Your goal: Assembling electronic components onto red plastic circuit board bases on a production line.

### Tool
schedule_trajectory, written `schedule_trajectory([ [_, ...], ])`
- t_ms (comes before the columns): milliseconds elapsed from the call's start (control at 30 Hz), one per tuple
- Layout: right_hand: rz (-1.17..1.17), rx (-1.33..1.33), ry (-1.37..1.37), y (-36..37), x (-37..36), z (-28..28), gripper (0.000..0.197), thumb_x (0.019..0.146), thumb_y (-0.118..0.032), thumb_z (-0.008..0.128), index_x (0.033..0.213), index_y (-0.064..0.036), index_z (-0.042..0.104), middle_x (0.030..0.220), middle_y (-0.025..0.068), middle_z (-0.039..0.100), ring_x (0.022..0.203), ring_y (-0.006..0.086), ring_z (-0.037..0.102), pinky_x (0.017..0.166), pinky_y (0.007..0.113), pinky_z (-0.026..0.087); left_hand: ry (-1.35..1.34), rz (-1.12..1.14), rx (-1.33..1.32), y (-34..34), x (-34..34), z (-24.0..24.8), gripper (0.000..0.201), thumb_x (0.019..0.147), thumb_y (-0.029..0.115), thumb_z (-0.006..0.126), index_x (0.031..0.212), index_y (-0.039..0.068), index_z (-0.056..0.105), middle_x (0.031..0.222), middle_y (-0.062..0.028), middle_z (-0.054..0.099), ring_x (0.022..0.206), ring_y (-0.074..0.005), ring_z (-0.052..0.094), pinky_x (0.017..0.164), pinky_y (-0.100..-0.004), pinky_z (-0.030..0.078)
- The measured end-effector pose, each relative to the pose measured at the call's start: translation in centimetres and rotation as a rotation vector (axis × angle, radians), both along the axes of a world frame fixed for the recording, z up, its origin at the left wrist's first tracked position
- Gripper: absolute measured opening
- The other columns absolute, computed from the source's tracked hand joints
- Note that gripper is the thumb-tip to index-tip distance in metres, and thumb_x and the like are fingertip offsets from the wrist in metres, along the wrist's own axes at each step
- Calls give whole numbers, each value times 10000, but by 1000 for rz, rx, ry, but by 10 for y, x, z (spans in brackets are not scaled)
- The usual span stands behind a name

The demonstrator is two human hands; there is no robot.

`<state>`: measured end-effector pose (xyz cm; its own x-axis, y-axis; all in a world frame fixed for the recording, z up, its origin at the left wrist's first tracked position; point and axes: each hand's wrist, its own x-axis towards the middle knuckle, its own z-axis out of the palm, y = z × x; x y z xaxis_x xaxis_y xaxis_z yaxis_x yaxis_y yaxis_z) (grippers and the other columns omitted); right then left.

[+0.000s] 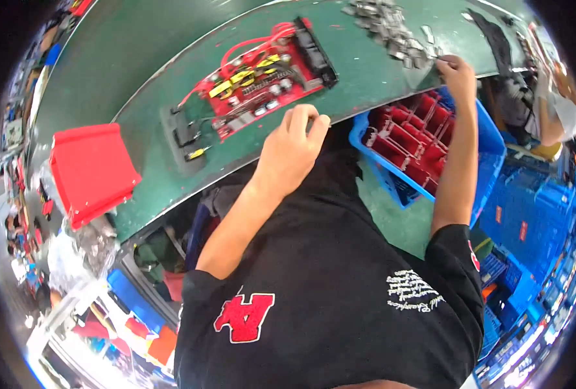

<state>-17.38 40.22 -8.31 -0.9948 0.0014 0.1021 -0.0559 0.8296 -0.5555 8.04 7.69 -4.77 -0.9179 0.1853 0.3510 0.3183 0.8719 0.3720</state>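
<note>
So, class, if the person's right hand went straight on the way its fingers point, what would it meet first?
The right hand would probably meet the heaped small grey metal pieces just left of it first; blur leaves unclear whether it touches one now.

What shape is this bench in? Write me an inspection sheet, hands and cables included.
Surface: green table, with light specks.
Job's things: pile of small grey parts at the far side; red circuit board with yellow pieces and a black panel at its right end.
Clutter: red casing at the table's left end; black cloth-like thing, blurred, right of the pile.
Hands: left hand by the near edge, fingers curled, nothing seen in it; right hand at the pile's near end, grip unclear.
Cables: red cables along the board's far side.
Surroundings: blue crate holding red parts.
</note>
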Motion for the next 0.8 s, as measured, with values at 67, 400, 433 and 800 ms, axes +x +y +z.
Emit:
schedule_trajectory([
  [67, -11, 76, -44, 5, -4, 6, 379, 776, -351, 736, 1011, -54, 738, 909, 129, 734, 832, 236, 695, 768, 345, 516, -15, 49, 27, -12, 19, 1, 272, 799, 8, 611, 1068, 39, 584, 997, -90, 511, 905, -260, 586, 688, -334, 539],
  [400, -47, 331, 171, -1, 3, 13, 352, 840, -412, 667, 1024, -123, 746, 954, 107, 730, 888, 276, 692, 790, 356, 513, 78, 298, 49, -66, 12, 7, 138, 835, 93, 674, 969, 83, 640, 902, -49, 609, 842, -247, 591, 753, -367, 497],
  [433, -28, 409, 227, 0, 5, 13, 332, 857, -410, 648, 1027, -142, 746, 969, 114, 724, 898, 294, 689, 790, 367, 516, 106, 272, -9, -68, 6, 4, 133, 826, 100, 679, 952, 86, 641, 903, -46, 604, 860, -242, 583, 763, -366, 489],
  [800, -120, -181, 287, -8, 9, 2, 257, 890, -199, 666, 1004, 31, 679, 904, 152, 727, 854, 201, 713, 734, 311, 544, 130, 312, -119, -66, 2, -4, 142, 791, 102, 738, 912, 93, 663, 951, -54, 567, 914, -268, 531, 809, -393, 446],
])
